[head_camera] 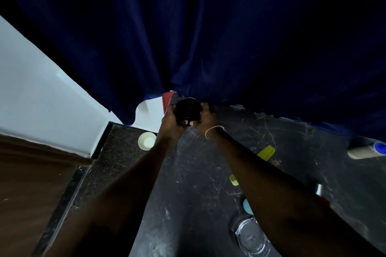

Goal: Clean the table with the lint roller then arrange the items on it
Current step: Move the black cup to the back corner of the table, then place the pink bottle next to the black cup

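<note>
From the head camera, the left hand (169,118) and right hand (207,115) both gripped a black-lidded jar (188,110) at the worktop's (188,194) far edge. The lint roller (365,150) lay near the right edge. The jar probably needed setting down upright, clear of the curtain (208,37)

Navy curtain (208,27), black table (198,183) veined white, lime comb (233,180), pale green bowl (146,141).

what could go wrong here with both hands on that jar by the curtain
1. The left hand and right hand grip the jar right against the curtain; the cloth might snag and tip it.
2. The right forearm crosses over the comb and clear lid; drawing back low could sweep them aside.
</note>
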### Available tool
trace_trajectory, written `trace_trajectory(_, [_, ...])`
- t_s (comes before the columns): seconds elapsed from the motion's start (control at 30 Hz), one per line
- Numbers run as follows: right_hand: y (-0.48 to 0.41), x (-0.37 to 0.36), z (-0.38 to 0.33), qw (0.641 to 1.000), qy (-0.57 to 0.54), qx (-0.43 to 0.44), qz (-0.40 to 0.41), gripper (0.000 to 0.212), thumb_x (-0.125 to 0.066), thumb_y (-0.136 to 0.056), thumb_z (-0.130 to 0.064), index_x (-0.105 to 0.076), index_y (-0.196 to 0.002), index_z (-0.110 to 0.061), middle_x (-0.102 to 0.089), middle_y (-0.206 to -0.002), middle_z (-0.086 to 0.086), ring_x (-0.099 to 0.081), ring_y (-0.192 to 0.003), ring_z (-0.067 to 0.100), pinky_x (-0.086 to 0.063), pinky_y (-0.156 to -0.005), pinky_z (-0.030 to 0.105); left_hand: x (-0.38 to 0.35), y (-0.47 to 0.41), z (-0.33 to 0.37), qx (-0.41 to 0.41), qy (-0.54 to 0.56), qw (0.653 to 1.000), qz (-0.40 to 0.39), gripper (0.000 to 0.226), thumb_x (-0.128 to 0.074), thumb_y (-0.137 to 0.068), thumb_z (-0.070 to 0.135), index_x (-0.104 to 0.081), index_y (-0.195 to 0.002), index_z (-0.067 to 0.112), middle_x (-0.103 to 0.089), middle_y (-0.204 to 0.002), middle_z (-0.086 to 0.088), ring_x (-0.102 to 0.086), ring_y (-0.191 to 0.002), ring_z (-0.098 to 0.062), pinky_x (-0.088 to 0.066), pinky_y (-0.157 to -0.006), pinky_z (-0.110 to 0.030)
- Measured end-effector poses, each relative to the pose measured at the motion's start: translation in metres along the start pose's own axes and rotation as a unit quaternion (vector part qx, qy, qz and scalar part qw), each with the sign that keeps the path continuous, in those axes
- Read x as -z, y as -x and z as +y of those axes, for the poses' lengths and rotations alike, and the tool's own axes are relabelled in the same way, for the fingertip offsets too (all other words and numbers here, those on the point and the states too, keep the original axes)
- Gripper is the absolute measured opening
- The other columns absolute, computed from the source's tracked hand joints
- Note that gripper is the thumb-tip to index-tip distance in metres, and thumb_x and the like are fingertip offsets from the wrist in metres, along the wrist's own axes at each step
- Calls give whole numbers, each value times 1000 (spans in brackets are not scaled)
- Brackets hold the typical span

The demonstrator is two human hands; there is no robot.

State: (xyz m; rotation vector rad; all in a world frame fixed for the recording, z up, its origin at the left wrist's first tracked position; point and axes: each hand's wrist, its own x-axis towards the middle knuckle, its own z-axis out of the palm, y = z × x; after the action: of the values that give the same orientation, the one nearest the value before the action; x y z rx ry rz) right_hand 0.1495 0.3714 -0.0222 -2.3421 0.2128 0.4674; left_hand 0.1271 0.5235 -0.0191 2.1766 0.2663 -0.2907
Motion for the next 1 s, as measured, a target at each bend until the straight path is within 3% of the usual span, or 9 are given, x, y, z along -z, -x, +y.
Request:
trace_trajectory(0.13, [8, 5, 7, 1000, -12, 1, 7, 85, -74, -80, -24, -21, -147, -23, -53, -137, 18, -54, -123, 40, -47, -98, 42, 1, 16, 3, 34, 61, 998, 3, 61, -70, -88, 9, -44, -143, 20, -67, -132, -4, -63, -119, -20, -48, -102, -32])
trace_trajectory(0.2, [16, 10, 12, 1000, -23, 4, 19, 90, -74, -81, -25, -18, -151, -22, -53, -139, 18, -54, -125, 39, -45, -103, 41, 1, 24, 2, 27, 54, 998, 4, 59, -67, -90, 13, -45, -144, 21, -67, -133, -3, -62, -123, -22, -48, -109, -39])
trace_trajectory(0.4, [66, 28, 34, 996, -56, 44, 44, 93, -74, -81, -37, -14, -152, -32, -47, -148, 12, -52, -129, 33, -43, -100, 40, -12, 68, -9, -3, 25, 999, 33, 55, -64, -96, 42, -48, -144, 21, -64, -136, -7, -61, -124, -28, -50, -105, -41])
trace_trajectory(0.5, [105, 34, 59, 994, -44, 73, 67, 90, -70, -84, -42, -14, -153, -29, -41, -153, 7, -49, -133, 27, -44, -107, 37, -26, 102, -16, -7, 44, 998, 53, 67, -64, -95, 47, -40, -151, 18, -48, -152, -9, -49, -138, -27, -37, -117, -37])
trace_trajectory(0.6, [150, 40, 84, 987, -41, 111, 110, 84, -69, -86, -42, -23, -152, -18, -44, -150, 6, -51, -131, 22, -43, -109, 31, -41, 139, -22, -8, 30, 999, 9, 72, -57, -94, 58, -29, -153, 27, -44, -155, -6, -50, -136, -25, -35, -107, -32])
trace_trajectory(0.67, [177, 40, 103, 983, -49, 124, 130, 80, -72, -86, -35, -28, -151, -16, -44, -150, 8, -50, -132, 24, -42, -111, 33, -54, 163, -20, -18, 55, 998, -27, 73, -56, -94, 60, -24, -154, 34, -40, -158, -1, -47, -139, -21, -35, -110, -34])
trace_trajectory(0.83, [240, 49, 160, 986, -29, 45, 158, 81, -74, -83, -25, -27, -150, -20, -43, -150, 10, -55, -123, 22, -42, -97, 19, -92, 209, -2, -93, 11, 995, -32, 75, -51, -95, 63, -23, -157, 32, -33, -163, 3, -36, -148, -15, -33, -123, -41])
trace_trajectory(0.9, [263, 59, 183, 982, -20, 29, 185, 79, -76, -83, -24, -33, -148, -15, -47, -148, 9, -56, -125, 23, -46, -98, 25, -108, 221, 8, -128, -18, 991, -37, 76, -49, -94, 66, -26, -157, 29, -36, -160, 3, -39, -146, -14, -37, -120, -37])
trace_trajectory(1.0, [285, 74, 212, 971, -50, -22, 234, 68, -79, -80, -23, -43, -138, -24, -61, -130, 5, -62, -108, 16, -46, -88, 24, -133, 232, 28, -170, -13, 983, -73, 76, -53, -94, 61, -31, -156, 23, -41, -153, 2, -44, -140, -11, -39, -112, -22])
